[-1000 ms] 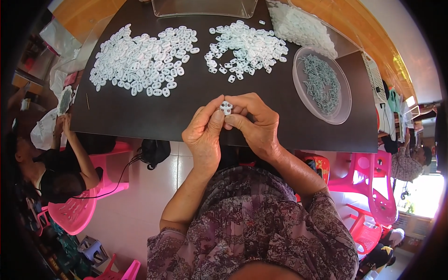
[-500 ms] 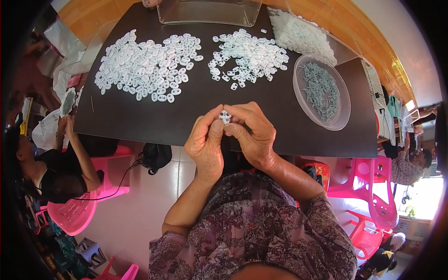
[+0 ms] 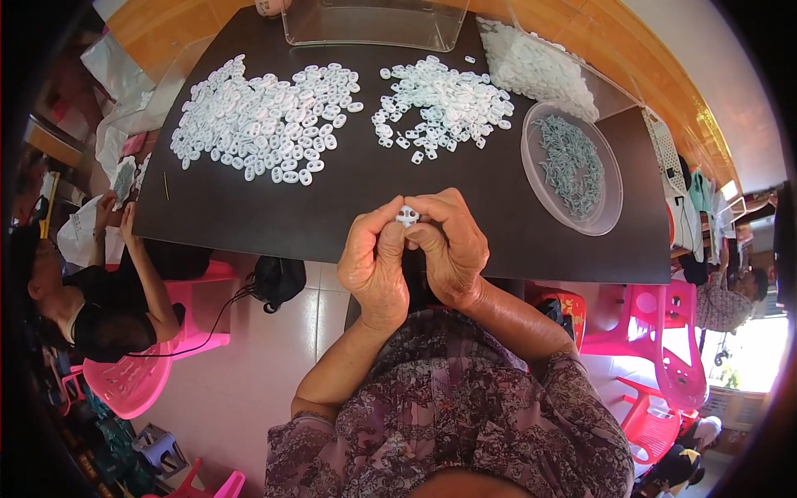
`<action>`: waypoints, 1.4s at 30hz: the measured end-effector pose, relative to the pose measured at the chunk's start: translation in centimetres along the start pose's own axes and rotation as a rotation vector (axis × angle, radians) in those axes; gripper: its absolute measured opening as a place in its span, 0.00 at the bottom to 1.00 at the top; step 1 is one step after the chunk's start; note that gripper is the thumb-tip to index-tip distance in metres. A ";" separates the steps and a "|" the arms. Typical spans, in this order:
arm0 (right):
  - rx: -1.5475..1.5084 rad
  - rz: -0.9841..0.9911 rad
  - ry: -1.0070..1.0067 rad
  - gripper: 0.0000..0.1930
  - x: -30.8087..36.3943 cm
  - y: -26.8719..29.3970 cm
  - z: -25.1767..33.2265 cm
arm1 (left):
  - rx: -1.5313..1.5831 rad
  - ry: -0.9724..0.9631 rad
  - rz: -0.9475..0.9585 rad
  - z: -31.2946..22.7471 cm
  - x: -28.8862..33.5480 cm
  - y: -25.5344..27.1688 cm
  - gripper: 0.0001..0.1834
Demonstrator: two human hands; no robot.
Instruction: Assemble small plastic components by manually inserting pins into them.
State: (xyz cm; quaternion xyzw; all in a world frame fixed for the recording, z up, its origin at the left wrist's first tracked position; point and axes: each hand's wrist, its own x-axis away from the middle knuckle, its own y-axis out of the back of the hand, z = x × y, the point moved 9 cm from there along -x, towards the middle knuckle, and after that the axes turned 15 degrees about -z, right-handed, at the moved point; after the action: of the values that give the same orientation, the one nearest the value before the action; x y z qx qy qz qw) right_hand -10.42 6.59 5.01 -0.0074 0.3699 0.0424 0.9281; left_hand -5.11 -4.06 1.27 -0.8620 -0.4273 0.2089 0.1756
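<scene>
Between the fingertips of both hands sits a small white plastic piece with holes [image 3: 407,217], held just above the table near its front edge. My left hand [image 3: 374,266] pinches it with thumb and forefinger from the left. From the right, my right hand [image 3: 452,249] grips the same piece, its thumb meeting the left one. Beyond the hands lie a wide heap of white oval two-holed pieces [image 3: 257,124] and, to its right, a heap of squarer white pieces [image 3: 452,95]. A round clear tub [image 3: 614,203] holds many small grey-green parts [image 3: 571,162].
The dark table [image 3: 274,224] carries a clear plastic bin [image 3: 374,41] at the far edge and a clear bag of white pieces [image 3: 540,70] at the back right. A thin stick [image 3: 166,187] lies at left. Another person [image 3: 108,307] sits on a pink chair [image 3: 129,386] there.
Both hands have shifted slightly right and nearer to me, with the white piece still between the fingertips. The piece is now tilted differently. At left, the other person's hands have moved a little.
</scene>
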 end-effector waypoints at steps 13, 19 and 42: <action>0.068 -0.026 0.009 0.11 0.3 -0.3 0.4 | -0.082 -0.018 -0.029 -0.5 -0.2 -0.2 0.10; 0.071 -0.052 0.057 0.09 0.3 -0.1 0.6 | -0.071 -0.045 -0.010 -0.9 0.0 -0.5 0.10; 0.144 -0.057 0.198 0.10 -0.8 0.3 1.3 | -0.154 -0.177 0.002 -0.9 0.3 -1.3 0.11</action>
State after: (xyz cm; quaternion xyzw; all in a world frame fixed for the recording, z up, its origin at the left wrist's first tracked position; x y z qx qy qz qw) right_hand -10.11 6.91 6.51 0.0448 0.4615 -0.0119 0.8859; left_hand -5.36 -3.21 2.64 -0.8515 -0.4552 0.2507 0.0702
